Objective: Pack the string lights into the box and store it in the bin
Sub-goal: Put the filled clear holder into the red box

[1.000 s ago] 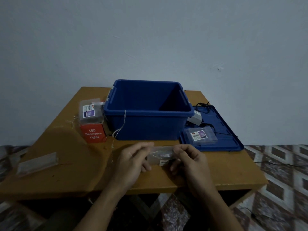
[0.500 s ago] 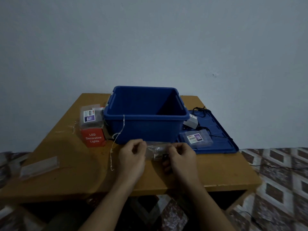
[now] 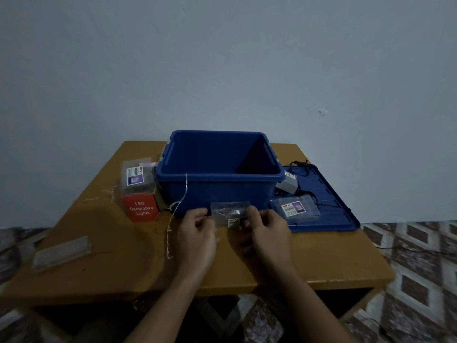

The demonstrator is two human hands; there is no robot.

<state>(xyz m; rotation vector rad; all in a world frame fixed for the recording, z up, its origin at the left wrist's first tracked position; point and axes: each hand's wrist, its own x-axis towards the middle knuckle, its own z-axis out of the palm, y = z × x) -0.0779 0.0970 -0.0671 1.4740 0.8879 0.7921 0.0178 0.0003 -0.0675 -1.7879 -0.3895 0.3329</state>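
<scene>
Left hand (image 3: 197,233) and right hand (image 3: 267,231) each pinch one end of the clear box (image 3: 230,212) at frame centre, just before the blue bin (image 3: 217,191) | box: transparent, white label, contents blurred | bin: open-topped, thin string lights (image 3: 178,206) trailing down its front wall onto the table (image 3: 118,256) | blue lid (image 3: 331,219) at right bears a clear packet (image 3: 295,207)

glossy plastic bin (image 3: 222,186), clear box (image 3: 230,211) — matt wooden table (image 3: 118,253)
</scene>
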